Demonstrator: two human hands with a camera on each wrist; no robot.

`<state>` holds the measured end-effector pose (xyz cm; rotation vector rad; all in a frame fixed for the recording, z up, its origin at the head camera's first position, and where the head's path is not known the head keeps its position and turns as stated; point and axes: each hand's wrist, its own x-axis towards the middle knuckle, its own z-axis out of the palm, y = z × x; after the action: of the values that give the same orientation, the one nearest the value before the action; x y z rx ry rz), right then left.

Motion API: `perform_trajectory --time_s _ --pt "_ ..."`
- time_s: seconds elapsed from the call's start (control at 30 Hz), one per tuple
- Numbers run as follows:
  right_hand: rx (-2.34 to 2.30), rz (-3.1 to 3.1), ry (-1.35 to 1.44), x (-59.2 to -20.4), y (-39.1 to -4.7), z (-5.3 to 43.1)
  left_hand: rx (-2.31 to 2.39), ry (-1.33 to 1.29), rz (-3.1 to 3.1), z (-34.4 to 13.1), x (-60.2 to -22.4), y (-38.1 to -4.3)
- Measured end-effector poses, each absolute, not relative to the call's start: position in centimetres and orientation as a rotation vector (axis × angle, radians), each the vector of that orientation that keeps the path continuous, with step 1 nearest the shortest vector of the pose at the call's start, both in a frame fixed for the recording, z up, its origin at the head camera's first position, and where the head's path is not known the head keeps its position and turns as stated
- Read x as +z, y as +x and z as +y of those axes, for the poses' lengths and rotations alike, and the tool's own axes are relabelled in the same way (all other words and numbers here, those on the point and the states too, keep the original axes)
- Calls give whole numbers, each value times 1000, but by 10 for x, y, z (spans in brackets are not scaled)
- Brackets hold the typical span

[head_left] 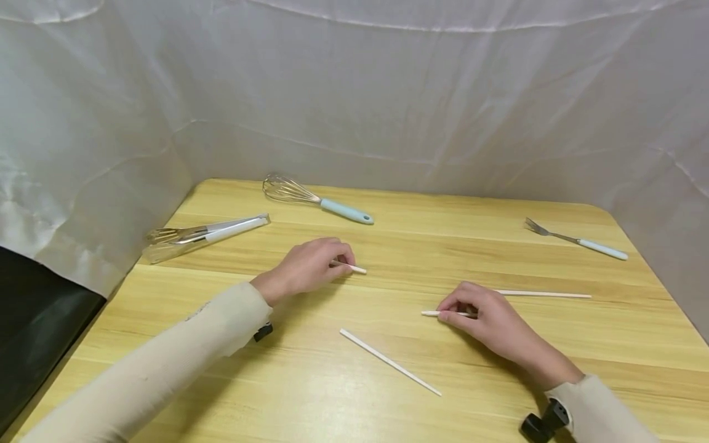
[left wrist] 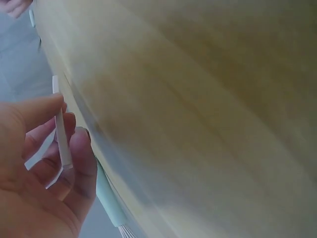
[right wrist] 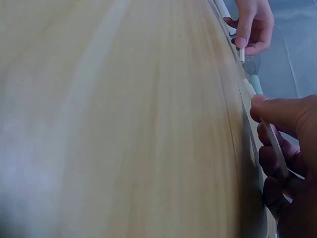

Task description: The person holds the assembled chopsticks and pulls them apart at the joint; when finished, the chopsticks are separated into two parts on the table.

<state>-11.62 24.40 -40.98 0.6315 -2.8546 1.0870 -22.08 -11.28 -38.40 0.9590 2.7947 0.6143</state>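
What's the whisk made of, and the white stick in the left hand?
Whisk: shiny wires look metal, from their silvery glint; the smooth, pale blue handle seems plastic. Stick in the left hand: matte, pale, perhaps plastic or wood; no visible grain settles it.

We see the left hand (left wrist: pixel 34 196) pinching a white stick (left wrist: pixel 62 141), one end poking past the thumb. Pale-blue whisk handle (left wrist: pixel 108 193) beside the fingers, wires cropped at bottom. We get wood tabletop (left wrist: pixel 198 109) across most, grey cloth (left wrist: pixel 20 54) left, right hand (left wrist: pixel 14 6) top-left corner.
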Motion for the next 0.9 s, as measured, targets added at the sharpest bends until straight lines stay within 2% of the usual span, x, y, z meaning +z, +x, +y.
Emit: perform_trajectory --time_s 0.9 --pt "1029 -2864 640 -405 -113 242 573 891 2788 -109 -386 -225"
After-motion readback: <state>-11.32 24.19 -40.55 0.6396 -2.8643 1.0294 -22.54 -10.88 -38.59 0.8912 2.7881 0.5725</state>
